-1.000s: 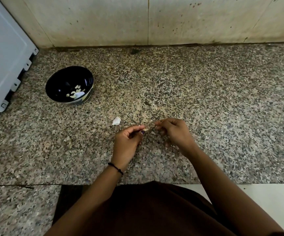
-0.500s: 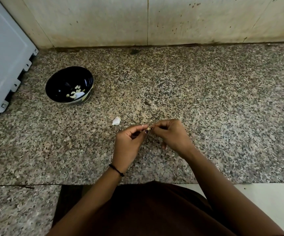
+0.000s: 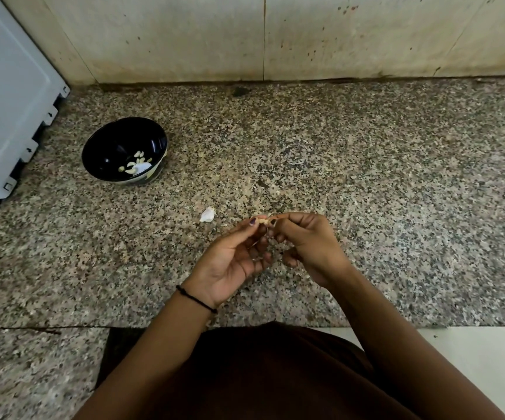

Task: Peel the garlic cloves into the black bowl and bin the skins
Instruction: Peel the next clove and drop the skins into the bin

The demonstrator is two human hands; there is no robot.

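Observation:
A small pale garlic clove [image 3: 262,221] is pinched between the fingertips of both hands above the granite counter. My left hand [image 3: 233,262] lies palm up and holds the clove from the left with thumb and forefinger. My right hand [image 3: 309,245] pinches it from the right, fingers curled. The black bowl [image 3: 99,147] stands at the far left with several peeled cloves [image 3: 134,166] lying in it. One unpeeled white clove [image 3: 208,214] lies on the counter just left of my hands.
A grey appliance [image 3: 8,95] stands at the left edge, close to the bowl. A stained tiled wall [image 3: 263,37] closes the back of the counter [image 3: 397,177]. The counter's front edge runs below my wrists. No bin is in view.
My hands have drawn closer together on the clove, and my left hand has turned palm up. The bowl and the loose clove have not moved.

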